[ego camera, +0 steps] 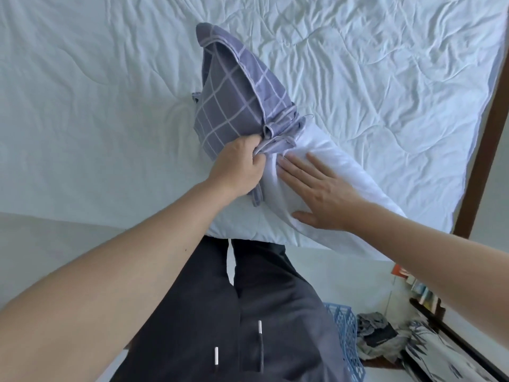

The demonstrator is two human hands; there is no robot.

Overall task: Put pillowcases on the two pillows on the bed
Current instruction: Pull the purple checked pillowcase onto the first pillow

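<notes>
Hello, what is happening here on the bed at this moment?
A person stands at the bed and is putting a purple checked pillowcase on a white pillow. The left hand grips the bunched open edge of the pillowcase, and the right hand lies flat on the bare part of the pillow. Only the far end of the pillow is covered so far; the near part is still bare. A second pillow is not in view.

White pillow (316, 188) lying at near edge of bed (96, 106), far half inside bunched purple checked pillowcase (228, 92), near half bare.
</notes>
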